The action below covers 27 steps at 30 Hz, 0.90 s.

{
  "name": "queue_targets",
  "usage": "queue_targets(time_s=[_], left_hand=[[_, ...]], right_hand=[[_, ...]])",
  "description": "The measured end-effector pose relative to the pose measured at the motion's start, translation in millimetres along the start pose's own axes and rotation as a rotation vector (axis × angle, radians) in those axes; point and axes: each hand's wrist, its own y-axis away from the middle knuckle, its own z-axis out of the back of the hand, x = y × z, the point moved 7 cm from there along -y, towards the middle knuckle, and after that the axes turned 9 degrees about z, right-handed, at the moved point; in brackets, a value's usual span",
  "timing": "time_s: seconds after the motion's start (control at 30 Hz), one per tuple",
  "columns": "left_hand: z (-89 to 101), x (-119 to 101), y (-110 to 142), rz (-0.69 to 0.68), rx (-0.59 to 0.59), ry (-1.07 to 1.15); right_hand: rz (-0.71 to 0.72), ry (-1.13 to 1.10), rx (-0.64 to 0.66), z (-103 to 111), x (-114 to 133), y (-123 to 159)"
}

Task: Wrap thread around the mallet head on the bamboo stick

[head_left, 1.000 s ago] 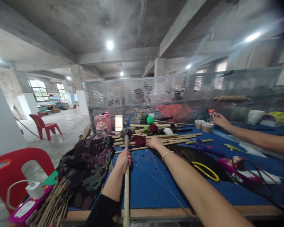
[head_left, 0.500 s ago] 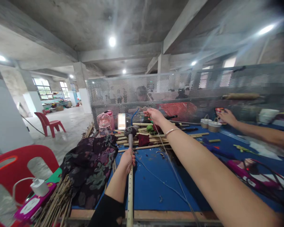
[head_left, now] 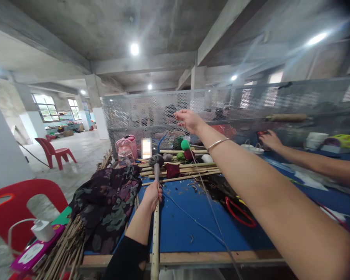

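Observation:
My left hand (head_left: 152, 195) is closed around a pale stick (head_left: 155, 245) with a row of small dark marks along it. Above the fist, the stick's upper part is wrapped in grey yarn (head_left: 156, 171), topped by a dark fuzzy bundle (head_left: 156, 160). My right hand (head_left: 188, 119) is raised in front of the mesh screen, its fingers pinching a thin grey strand of yarn (head_left: 205, 190). From these fingers the strand runs down past the table's front edge. Another length of yarn crosses the blue table top (head_left: 186, 237) from near my left hand.
Pale sticks (head_left: 189, 171), yarn balls and a green ball (head_left: 185, 144) lie toward the back. Red-handled scissors (head_left: 240, 214) rest under my right arm. Dark patterned cloth (head_left: 105, 210) covers the left side. Another person's hand (head_left: 270, 140) reaches in from the right, near white tubs.
My right hand has risen, drawing the strand higher. My left hand keeps its grip on the stick. The view has turned slightly right, and the red-handled scissors and green ball now show.

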Motion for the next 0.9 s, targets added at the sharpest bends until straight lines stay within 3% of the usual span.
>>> queue_targets(time_s=[0.3, 0.5, 0.6, 0.67, 0.73, 0.83, 0.9], left_hand=[[-0.4, 0.5, -0.5, -0.001, 0.007, -0.01], [0.0, 1.1, -3.8, -0.013, 0.014, -0.019], [0.9, 0.8, -4.4, -0.016, 0.009, -0.029], [1.1, 0.7, -5.1, -0.017, 0.009, -0.032], [0.2, 1.3, -6.1, -0.015, 0.018, -0.037], [-2.8, 3.1, -7.4, -0.011, 0.046, -0.051], [-5.2, 4.4, -7.6, -0.007, 0.064, -0.063]], right_hand=[[0.216, 0.026, 0.006, 14.1, 90.3, -1.6], [0.343, -0.057, 0.004, 16.2, 164.3, 21.8], [0.378, -0.012, 0.018, 21.1, 187.8, 47.5], [0.353, 0.149, 0.042, 26.4, 183.6, 76.0], [0.238, 0.429, 0.149, 27.6, 157.8, 116.0], [-0.085, 0.753, 0.489, 20.0, 93.4, 203.3], [-0.265, 0.698, 0.748, 7.2, 61.2, 276.0]])
